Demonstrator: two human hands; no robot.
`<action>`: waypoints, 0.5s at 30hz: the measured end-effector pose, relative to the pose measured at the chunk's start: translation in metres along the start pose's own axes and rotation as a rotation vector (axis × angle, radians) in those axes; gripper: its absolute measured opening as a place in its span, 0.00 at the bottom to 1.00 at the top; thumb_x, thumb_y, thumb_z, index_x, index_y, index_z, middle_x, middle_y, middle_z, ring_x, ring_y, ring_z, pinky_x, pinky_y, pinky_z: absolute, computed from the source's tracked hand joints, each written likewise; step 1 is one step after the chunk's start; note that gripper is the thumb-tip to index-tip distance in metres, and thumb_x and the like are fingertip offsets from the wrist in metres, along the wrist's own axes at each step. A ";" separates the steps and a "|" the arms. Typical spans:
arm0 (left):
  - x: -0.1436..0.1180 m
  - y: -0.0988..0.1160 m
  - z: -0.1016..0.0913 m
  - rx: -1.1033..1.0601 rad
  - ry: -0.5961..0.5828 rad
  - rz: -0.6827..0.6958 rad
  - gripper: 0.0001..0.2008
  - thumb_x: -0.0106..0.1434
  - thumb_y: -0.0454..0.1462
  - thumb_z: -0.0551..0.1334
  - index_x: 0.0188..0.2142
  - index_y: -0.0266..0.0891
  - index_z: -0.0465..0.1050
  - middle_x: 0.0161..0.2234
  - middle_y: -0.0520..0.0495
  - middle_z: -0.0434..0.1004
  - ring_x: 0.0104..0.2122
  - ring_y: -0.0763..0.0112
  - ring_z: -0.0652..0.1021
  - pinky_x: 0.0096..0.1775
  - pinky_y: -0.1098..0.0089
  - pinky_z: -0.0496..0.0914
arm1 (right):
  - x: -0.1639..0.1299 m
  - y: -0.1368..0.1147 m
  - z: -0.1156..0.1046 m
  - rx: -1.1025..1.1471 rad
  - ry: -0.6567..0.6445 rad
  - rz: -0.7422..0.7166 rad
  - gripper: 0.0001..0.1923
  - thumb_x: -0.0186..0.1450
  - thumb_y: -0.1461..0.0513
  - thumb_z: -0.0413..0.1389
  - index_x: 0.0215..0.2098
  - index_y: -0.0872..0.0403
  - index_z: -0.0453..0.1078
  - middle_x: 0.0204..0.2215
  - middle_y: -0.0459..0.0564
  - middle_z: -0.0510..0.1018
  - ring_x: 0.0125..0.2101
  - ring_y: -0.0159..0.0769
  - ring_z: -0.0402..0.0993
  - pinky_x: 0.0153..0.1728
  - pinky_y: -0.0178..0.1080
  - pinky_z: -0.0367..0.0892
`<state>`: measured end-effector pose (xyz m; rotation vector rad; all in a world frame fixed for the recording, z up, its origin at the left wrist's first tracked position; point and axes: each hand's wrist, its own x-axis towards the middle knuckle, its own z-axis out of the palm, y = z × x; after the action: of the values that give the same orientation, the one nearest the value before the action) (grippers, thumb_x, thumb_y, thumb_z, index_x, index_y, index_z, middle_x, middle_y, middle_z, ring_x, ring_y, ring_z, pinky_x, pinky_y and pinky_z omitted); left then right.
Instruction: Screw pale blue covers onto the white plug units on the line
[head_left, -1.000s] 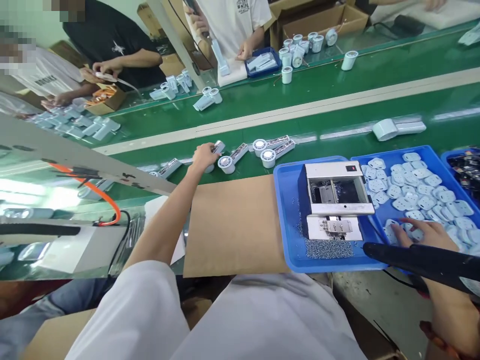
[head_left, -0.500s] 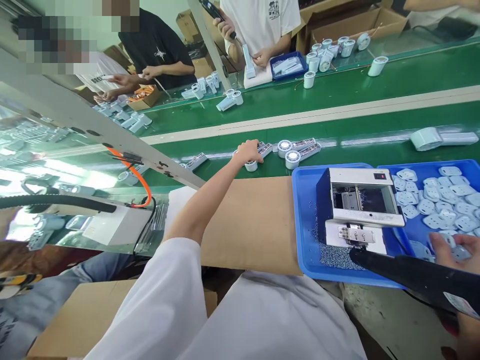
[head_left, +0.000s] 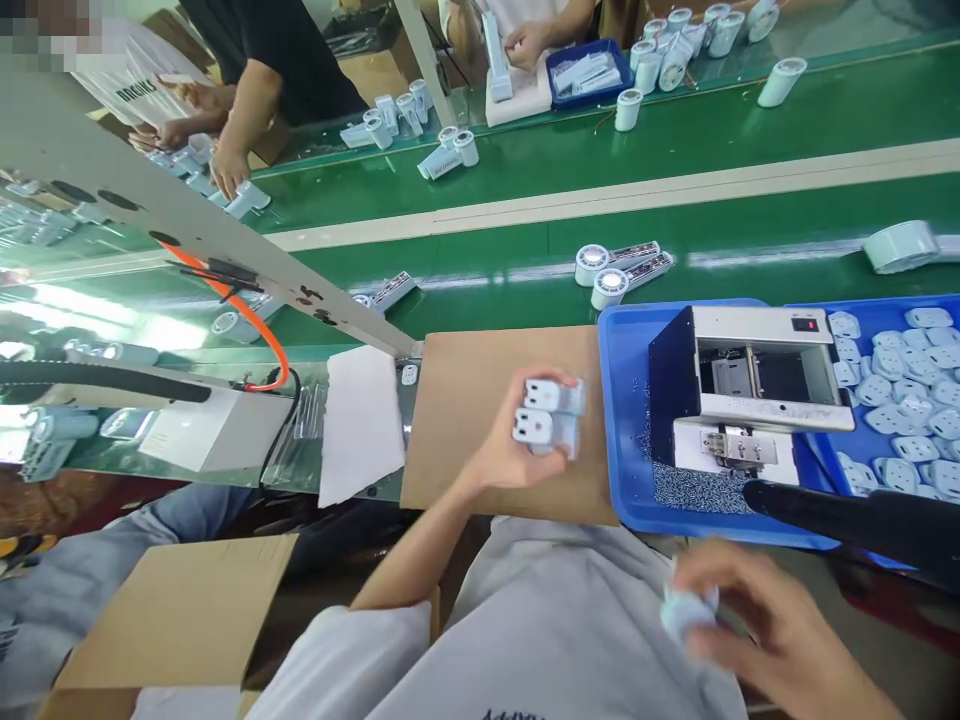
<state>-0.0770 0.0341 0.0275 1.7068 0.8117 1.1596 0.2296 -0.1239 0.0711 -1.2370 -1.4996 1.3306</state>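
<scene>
Over the cardboard sheet [head_left: 450, 410], my left hand [head_left: 499, 455] is closed around two white plastic housings [head_left: 551, 415] side by side, with their slotted ends turned up. My right hand [head_left: 772, 620], low in front of my body, pinches a small whitish plastic piece [head_left: 686, 608]; it is smeared by motion. It resembles the white plastic covers [head_left: 911, 380] lying loose in the right blue tray [head_left: 817, 305]. A black electric screwdriver [head_left: 862, 520] points at the front of the screw feeder [head_left: 765, 410], its rear cut off by the picture's right edge.
The feeder stands in a blue tray [head_left: 622, 500] with many loose screws [head_left: 697, 490]. Two white housings [head_left: 611, 287] lie on the green belt [head_left: 495, 280]. A slanted metal post [head_left: 300, 290] with an orange hose [head_left: 262, 330] crosses the left. Co-workers sit across the belt.
My left hand has come back from the belt with two housings, now above the cardboard. My right hand has left the tray of covers, moving left and down with a white piece.
</scene>
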 end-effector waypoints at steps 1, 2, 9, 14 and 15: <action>-0.011 -0.003 0.011 -0.027 -0.021 0.014 0.37 0.59 0.38 0.74 0.67 0.51 0.66 0.59 0.42 0.76 0.58 0.51 0.82 0.57 0.48 0.81 | 0.020 -0.009 0.015 0.021 0.079 -0.090 0.10 0.74 0.53 0.72 0.44 0.50 0.86 0.36 0.51 0.83 0.30 0.35 0.82 0.28 0.30 0.77; -0.020 -0.006 0.021 -0.033 -0.047 0.024 0.38 0.58 0.36 0.73 0.66 0.51 0.66 0.58 0.41 0.76 0.59 0.50 0.81 0.58 0.47 0.81 | 0.040 -0.016 0.026 0.024 0.148 -0.120 0.07 0.76 0.56 0.70 0.49 0.49 0.87 0.37 0.49 0.83 0.25 0.28 0.76 0.25 0.27 0.72; -0.035 -0.019 0.056 -0.015 -0.069 0.152 0.49 0.60 0.29 0.69 0.77 0.53 0.53 0.66 0.37 0.71 0.63 0.48 0.79 0.64 0.39 0.79 | 0.120 -0.030 0.034 -0.119 0.119 -0.127 0.09 0.79 0.54 0.68 0.51 0.47 0.89 0.42 0.49 0.81 0.31 0.24 0.71 0.29 0.30 0.67; -0.034 -0.025 0.071 -0.062 -0.011 0.219 0.60 0.63 0.30 0.73 0.81 0.59 0.37 0.63 0.40 0.72 0.57 0.54 0.83 0.64 0.39 0.79 | 0.133 -0.033 0.033 -0.184 0.086 -0.075 0.12 0.72 0.53 0.75 0.41 0.53 0.85 0.39 0.49 0.79 0.30 0.26 0.67 0.30 0.33 0.64; -0.033 -0.026 0.072 -0.055 -0.012 0.238 0.61 0.62 0.30 0.74 0.81 0.60 0.36 0.63 0.40 0.72 0.56 0.54 0.83 0.65 0.37 0.78 | 0.135 -0.033 0.033 -0.184 0.083 -0.065 0.14 0.71 0.52 0.76 0.39 0.53 0.83 0.38 0.49 0.79 0.31 0.27 0.67 0.30 0.34 0.64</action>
<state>-0.0218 -0.0063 -0.0195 1.7981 0.5741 1.3172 0.1600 -0.0005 0.0911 -1.3288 -1.6172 1.1055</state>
